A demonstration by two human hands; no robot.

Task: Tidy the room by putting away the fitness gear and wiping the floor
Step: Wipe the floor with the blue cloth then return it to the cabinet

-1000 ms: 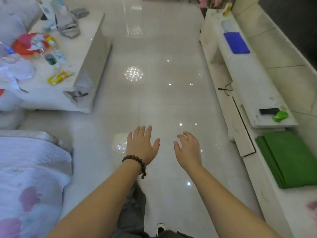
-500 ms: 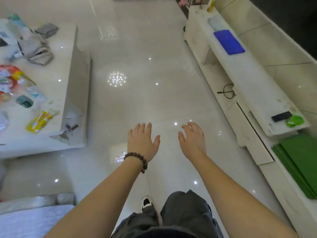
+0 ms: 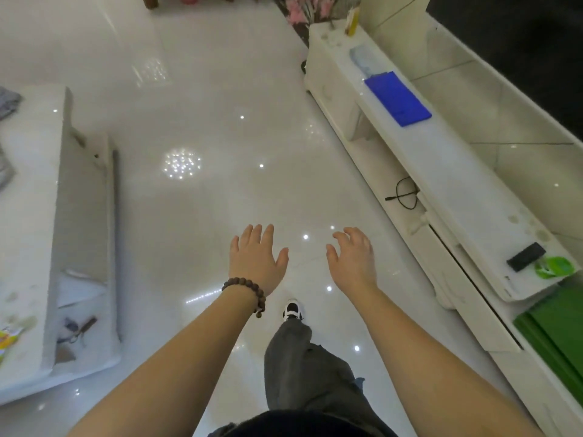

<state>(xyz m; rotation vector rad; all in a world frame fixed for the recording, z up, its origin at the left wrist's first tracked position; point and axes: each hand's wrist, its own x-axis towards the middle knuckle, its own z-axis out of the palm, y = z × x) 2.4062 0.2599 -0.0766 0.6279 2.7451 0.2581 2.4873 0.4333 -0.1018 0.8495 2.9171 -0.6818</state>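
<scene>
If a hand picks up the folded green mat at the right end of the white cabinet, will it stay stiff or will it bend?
The green mat lies folded in flat layers, so it probably bends and may unfold if lifted by one edge. It looks thin, so likely light for its size. It rests flat on the white cabinet with no round side, so a push should slide it, not roll it.

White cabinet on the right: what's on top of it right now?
On the white cabinet lie a blue mat, a black block and a green item; pale cloth sits farther back. Whatever is under the mat cannot be seen.
</scene>
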